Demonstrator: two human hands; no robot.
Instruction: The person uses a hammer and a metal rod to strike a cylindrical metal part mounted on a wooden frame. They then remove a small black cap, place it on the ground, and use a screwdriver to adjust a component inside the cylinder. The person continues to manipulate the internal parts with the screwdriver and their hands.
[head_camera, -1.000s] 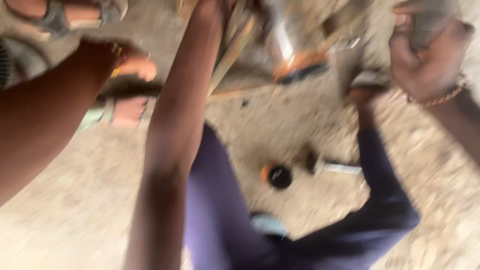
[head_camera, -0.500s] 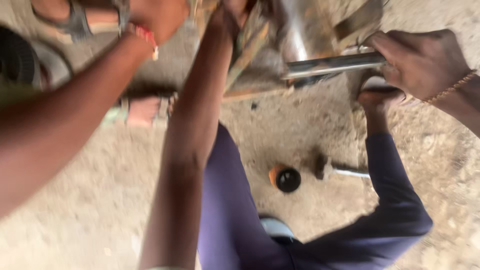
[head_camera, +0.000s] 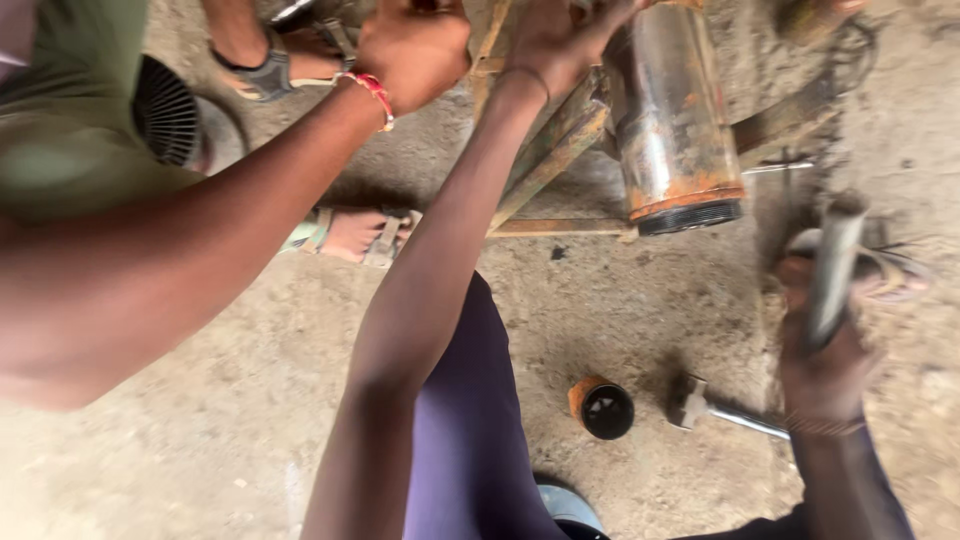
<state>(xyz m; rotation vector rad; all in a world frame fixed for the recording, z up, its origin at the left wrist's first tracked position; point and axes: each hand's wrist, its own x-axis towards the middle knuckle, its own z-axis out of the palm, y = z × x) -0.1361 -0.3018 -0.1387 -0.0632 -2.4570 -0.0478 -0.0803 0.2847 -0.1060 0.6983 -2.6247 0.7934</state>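
My left hand (head_camera: 565, 40) reaches up the middle of the view and grips the top of a rusty steel cylinder (head_camera: 675, 120), where green angle-iron bars (head_camera: 545, 160) meet it. The cylinder has an orange band and a dark threaded end. At the lower right, my right hand (head_camera: 825, 365) is closed around a grey metal pipe (head_camera: 835, 260), held nearly upright above the dirt floor. Another person's arm with a red wrist band (head_camera: 375, 92) comes in from the left, its fist (head_camera: 415, 45) close to my left hand.
On the ground lie a small orange-and-black round cap (head_camera: 603, 408) and a steel hammer (head_camera: 700, 402). My purple trouser leg (head_camera: 470, 430) fills the bottom centre. The other person's sandalled feet (head_camera: 350, 235) and a black fan-like grille (head_camera: 165, 110) are at left.
My right hand has taken the pipe from beside the cylinder, where it lay level, down to the lower right, and it now stands nearly upright. The other person's fist moved right, toward my left hand.
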